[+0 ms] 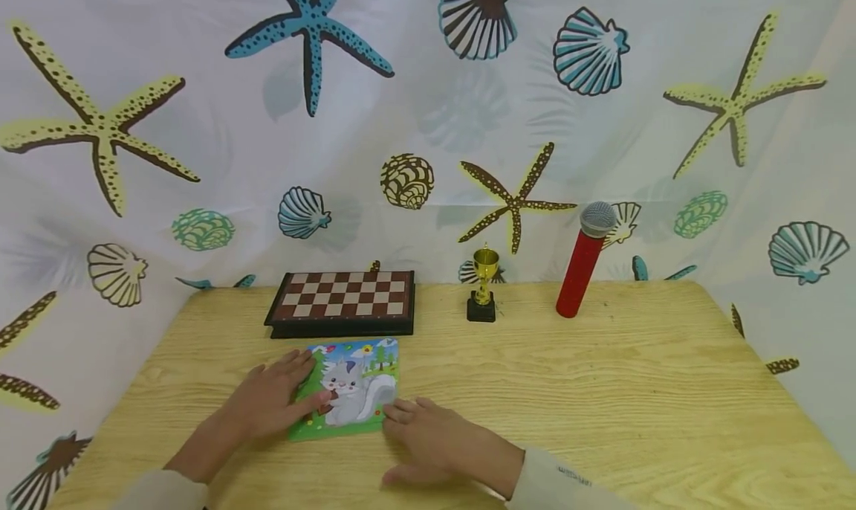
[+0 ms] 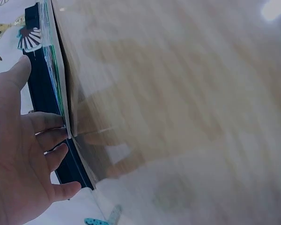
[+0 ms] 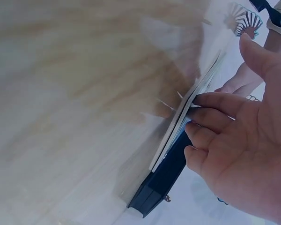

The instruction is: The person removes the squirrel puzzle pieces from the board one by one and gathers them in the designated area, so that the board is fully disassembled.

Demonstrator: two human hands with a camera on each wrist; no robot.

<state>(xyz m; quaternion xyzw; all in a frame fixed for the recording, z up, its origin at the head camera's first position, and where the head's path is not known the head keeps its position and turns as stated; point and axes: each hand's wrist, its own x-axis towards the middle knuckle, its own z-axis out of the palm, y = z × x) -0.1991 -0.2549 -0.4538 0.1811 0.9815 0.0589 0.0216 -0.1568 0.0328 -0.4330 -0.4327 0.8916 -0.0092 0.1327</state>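
Puzzle (image 1: pixel 354 389): lay flat on table (image 1: pixel 602 391), near-square, top edge toward chessboard (image 1: pixel 342 299).
Left hand (image 1: pixel 270 398): fingers straight, pressing puzzle's left side.
Right hand (image 1: pixel 435 436): fingers relaxed, touching its lower right corner.

The left hand (image 1: pixel 270 398) hid the puzzle's (image 1: pixel 354 387) left edge, both forearms ran off the head view's bottom edge, and the table (image 2: pixel 187 93) blurred in both wrist views.

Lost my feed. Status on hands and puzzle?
Left hand flat on puzzle. Right hand touching its right edge. Chessboard just behind, clear of it.
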